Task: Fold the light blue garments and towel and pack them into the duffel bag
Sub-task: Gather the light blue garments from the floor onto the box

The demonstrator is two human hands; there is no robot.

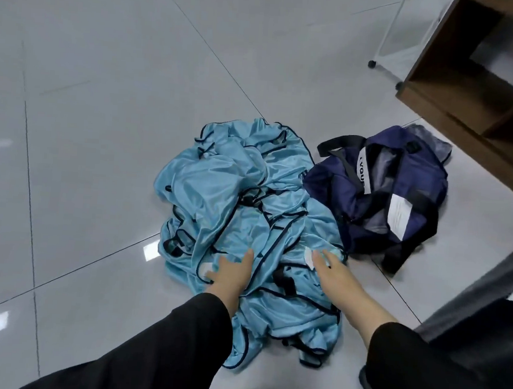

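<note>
On the grey tiled floor (108,129), beside the open duffel bag (376,196), the left hand (231,274) and right hand (334,275) lie spread, holding nothing, on the tangled light blue garments (230,198); best to lift one piece clear before folding.

Pile: crumpled shiny light blue garments with dark piping (247,218), on grey tiled floor (104,92)
Bag: navy fabric duffel bag (379,197), unzipped, touching pile's right edge (white tag inside)
Left hand (231,273): flat on pile
Right hand (334,275): fingers on pile

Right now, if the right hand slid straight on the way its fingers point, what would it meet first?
The right hand already rests on the light blue garments, fingers pointing up and slightly left. It would likely plough further into that pile; the duffel bag lies off to its right.
</note>
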